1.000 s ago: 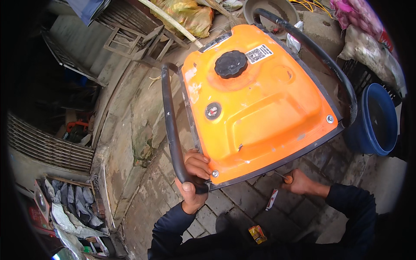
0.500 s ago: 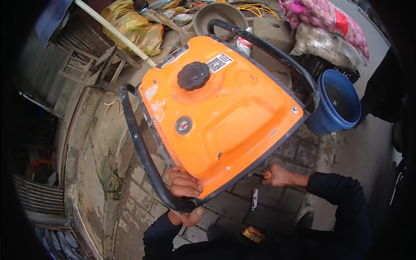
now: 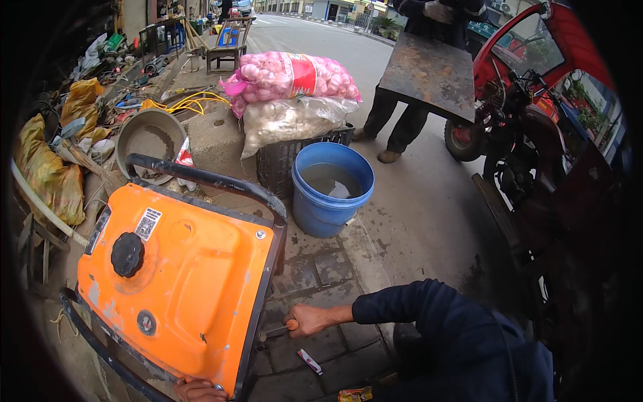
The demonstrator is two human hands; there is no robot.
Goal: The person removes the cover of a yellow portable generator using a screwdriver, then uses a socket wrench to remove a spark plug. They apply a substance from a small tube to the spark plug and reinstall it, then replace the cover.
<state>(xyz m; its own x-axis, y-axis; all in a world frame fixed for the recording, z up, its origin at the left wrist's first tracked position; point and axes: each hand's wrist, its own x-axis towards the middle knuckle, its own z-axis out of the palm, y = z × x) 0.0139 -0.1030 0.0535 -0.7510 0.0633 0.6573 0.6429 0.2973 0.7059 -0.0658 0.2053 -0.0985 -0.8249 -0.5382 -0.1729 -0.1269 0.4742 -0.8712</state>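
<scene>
An orange-topped generator with a black cap and a black tubular frame stands at the lower left. My right hand is closed on the orange handle of a screwdriver, whose shaft reaches to the generator's lower right side; its tip is hidden. My left hand, partly cut off at the bottom edge, has its fingers curled at the generator's near corner. A small white-and-red tube-like item and a yellow packet lie on the paving below my right hand.
A blue bucket of water stands behind the generator, beside a black crate bearing bulb-filled sacks. Another person stands behind a rusty metal board. A red motor tricycle fills the right. A basin and clutter lie left.
My view has lifted and swung right, bringing the street, the other person and the tricycle into sight. The generator and both hands now sit lower in the picture, the generator further left.
</scene>
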